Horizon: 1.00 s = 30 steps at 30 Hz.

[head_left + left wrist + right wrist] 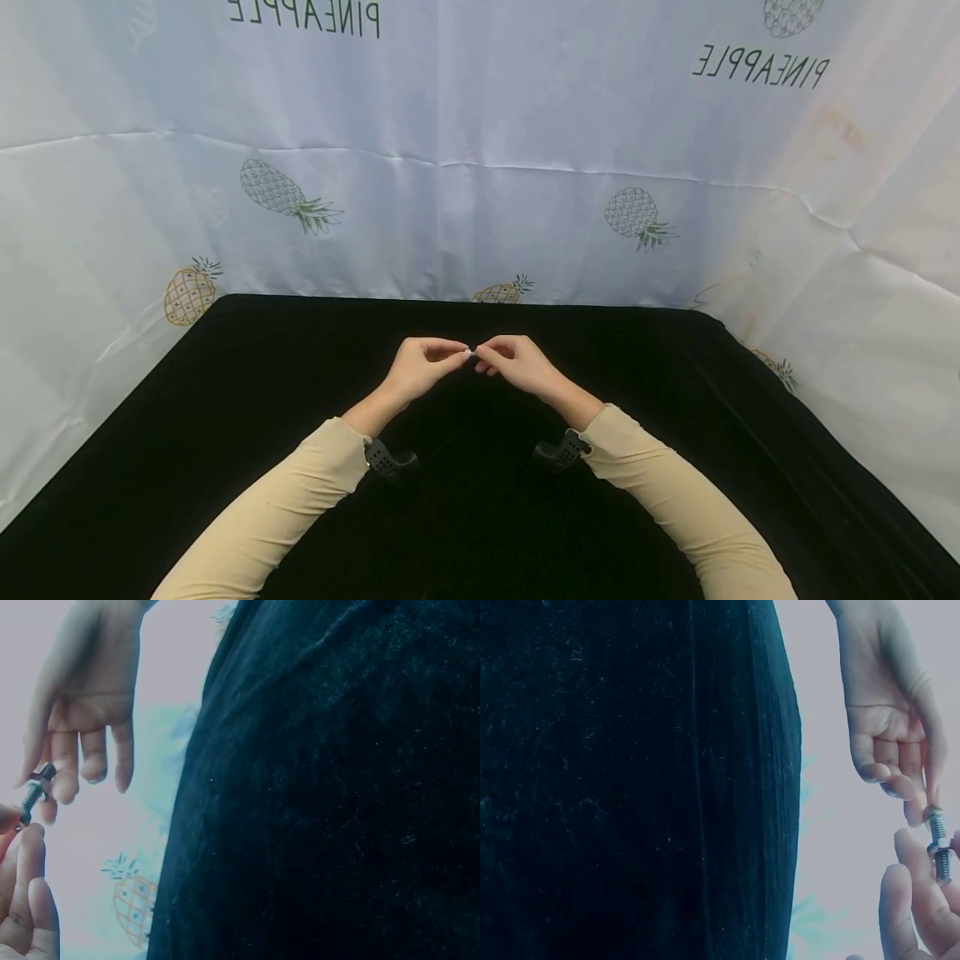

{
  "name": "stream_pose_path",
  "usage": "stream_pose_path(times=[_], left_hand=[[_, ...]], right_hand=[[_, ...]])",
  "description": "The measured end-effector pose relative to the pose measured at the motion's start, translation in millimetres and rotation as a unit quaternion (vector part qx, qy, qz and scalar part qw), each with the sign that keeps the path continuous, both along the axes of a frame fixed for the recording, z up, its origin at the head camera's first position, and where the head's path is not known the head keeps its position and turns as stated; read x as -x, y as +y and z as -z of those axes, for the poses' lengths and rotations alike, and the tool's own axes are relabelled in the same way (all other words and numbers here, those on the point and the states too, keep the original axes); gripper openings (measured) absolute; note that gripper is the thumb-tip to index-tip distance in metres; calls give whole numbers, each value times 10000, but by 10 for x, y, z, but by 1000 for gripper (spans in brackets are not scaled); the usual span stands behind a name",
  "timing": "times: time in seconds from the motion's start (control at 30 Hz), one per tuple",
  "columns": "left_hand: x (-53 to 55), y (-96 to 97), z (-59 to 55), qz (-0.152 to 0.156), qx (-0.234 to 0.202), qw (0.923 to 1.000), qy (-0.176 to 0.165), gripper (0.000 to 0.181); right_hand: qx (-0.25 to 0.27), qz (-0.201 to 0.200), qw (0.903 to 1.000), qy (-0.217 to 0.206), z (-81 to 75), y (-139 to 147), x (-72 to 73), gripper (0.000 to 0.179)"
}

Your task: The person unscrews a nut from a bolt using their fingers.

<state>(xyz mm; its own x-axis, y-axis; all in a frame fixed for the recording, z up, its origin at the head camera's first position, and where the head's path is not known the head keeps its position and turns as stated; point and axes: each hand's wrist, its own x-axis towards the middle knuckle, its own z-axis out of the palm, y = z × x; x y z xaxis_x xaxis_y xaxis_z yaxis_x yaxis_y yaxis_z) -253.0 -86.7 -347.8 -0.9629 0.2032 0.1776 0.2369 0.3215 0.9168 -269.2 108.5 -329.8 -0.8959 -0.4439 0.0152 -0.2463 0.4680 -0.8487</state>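
Left fingers [447, 344] tight on a bolt [943, 868], right fingers [497, 342] apparently tight on its nut [939, 846].

**Black cloth [472, 500] on the table [262, 358]**

The cloth covers the table. It spreads under the fingers [442, 342] and out to both sides. Its far edge runs almost straight, past the fingers. Off to their right, thin folds [769, 787] line it. Tiny pale specks [211, 780] dot it.
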Motion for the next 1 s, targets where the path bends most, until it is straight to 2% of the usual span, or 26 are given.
stream_pose_path(times=[0.13,0.23,0.57,0.83,1.0], left_hand=[[0,-4,3,-13,34,10000,16,26],[3,-5,1,-20,38,10000,14,26],[-4,-3,-8,-15,19,10000,-73,26],[-6,1,-8,-60,-13,10000,-70,26],[-5,2,-10,-34,-37,10000,-54,26]], right_hand=[[7,-72,9994,350,-2,10,-1,25],[64,-93,9986,512,-13,14,-12,26],[35,24,10000,-6,-28,-1,-25,33],[47,-55,9981,606,-42,20,-39,26],[58,-15,9990,453,-31,19,-30,29]])
